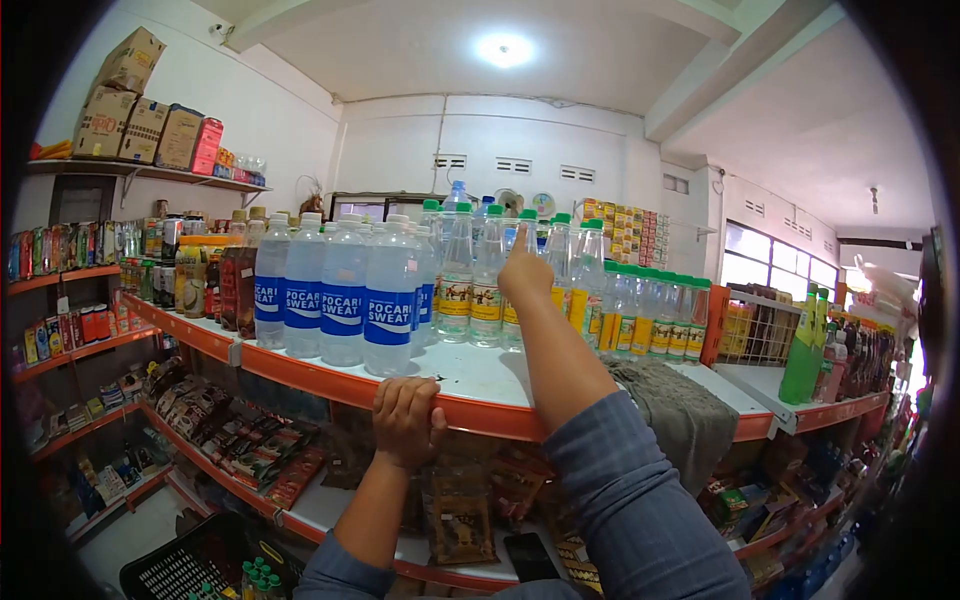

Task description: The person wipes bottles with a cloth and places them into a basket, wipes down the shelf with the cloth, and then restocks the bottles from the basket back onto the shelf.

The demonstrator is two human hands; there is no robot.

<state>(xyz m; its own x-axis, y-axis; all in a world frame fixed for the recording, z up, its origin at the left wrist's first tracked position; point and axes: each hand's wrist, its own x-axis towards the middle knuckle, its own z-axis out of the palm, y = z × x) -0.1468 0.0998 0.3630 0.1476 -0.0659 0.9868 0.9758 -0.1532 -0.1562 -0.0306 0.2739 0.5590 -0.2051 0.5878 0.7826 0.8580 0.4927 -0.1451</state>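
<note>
Right hand [526, 274] raised, index up at green-capped bottle [515, 290], others seemingly curled; left hand's [404, 420] fingers bent over shelf edge [470, 412].

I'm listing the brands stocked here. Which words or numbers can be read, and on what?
"POCARI SWEAT": on the blue labels of the clear bottles.
Too small or blurred to read: green-capped bottles, upper-left cartons, hanging sachets, packets below, other goods.

Shelf [485, 374] open before green-capped bottles [487, 300]; grey cloth [685, 410] obstructs right.
</note>
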